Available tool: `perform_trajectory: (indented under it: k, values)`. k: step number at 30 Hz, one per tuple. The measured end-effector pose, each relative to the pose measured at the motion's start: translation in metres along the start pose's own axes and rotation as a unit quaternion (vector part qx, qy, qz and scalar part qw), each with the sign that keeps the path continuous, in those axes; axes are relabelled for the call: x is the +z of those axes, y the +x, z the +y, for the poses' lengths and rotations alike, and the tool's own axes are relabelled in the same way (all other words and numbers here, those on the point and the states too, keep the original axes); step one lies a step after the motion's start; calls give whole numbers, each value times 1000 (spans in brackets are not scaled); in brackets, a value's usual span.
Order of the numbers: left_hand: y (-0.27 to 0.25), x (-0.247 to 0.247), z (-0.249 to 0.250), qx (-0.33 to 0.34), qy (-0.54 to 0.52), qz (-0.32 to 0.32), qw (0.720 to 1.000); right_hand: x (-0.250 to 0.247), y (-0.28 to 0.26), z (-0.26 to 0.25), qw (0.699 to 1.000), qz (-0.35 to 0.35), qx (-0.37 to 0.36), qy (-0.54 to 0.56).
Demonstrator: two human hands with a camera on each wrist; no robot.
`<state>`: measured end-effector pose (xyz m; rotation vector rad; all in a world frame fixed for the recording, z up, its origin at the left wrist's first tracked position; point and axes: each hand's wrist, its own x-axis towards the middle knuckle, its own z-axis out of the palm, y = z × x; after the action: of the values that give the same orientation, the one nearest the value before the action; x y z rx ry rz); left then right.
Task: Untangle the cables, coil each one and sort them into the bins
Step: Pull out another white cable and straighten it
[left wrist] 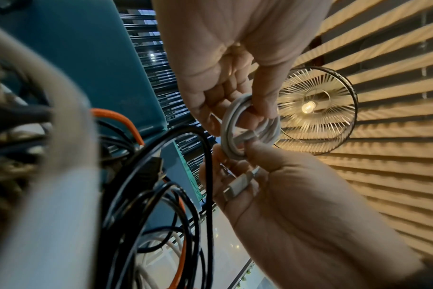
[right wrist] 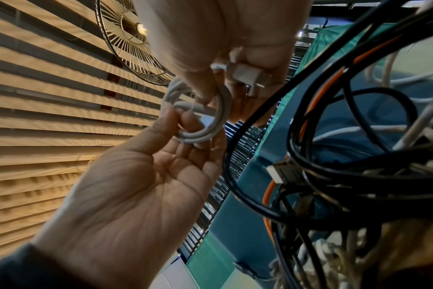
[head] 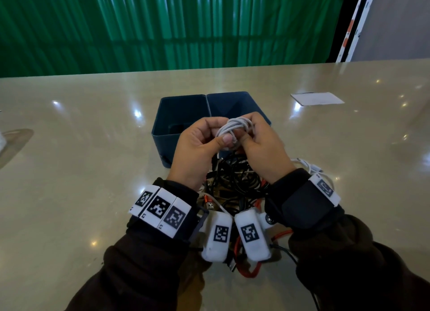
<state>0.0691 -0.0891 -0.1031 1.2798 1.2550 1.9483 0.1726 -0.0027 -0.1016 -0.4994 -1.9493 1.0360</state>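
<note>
Head view: both hands raised over the beige bench, left hand and right hand pinching one small coiled white cable between them, fingers curled round the loops. Two dark blue bins side by side just beyond the hands. Tangle of black, white and orange cables on the bench beneath the wrists. White card far right. Left wrist view: left hand gripping the coil, white plug lying across its fingers; right hand holding the upper loops. Right wrist view: right hand pinching the coil, thumb through the loops; left hand above, plug against its fingers.
</note>
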Motion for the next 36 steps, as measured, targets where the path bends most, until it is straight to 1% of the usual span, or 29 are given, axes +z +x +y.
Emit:
perform_trajectory:
  k: [3, 6, 9, 11, 15, 17, 20, 24, 29, 33, 36]
  values:
    - [2, -3, -1, -5, -34, 8, 999, 1, 0, -3, 999, -19, -28, -8]
    - [3, -4, -2, -5, -48, 5, 999, 2, 1, -4, 999, -34, -32, -10]
    - [3, -5, -2, 8, -56, -5, 998, 3, 1, -3, 999, -38, -5, 30]
    - [3, -4, -1, 17, -51, -25, 998, 2, 2, -2, 997, -37, 21, 70]
    - [1, -5, 0, 35, -23, -73, 996, 1, 4, 0, 980, -39, 65, 184]
    - [2, -7, 1, 36, -19, -87, 995, -1, 4, 0, 974, -51, 72, 210]
    - [1, -9, 4, 50, 17, -102, 993, -2, 3, -1, 970, -68, 71, 221]
    - [0, -5, 4, 75, 110, -76, 988, -2, 2, 0, 976, -63, 57, 201]
    - [2, -5, 0, 139, 237, -22, 961, -5, 3, 1, 982, -67, 32, 176]
    - [5, -10, 2, 216, 346, 18, 913, -4, 1, 1, 984, -81, 23, 159]
    - [9, -15, 3, 223, 411, 22, 884, 0, 0, 3, 987, -92, 20, 132]
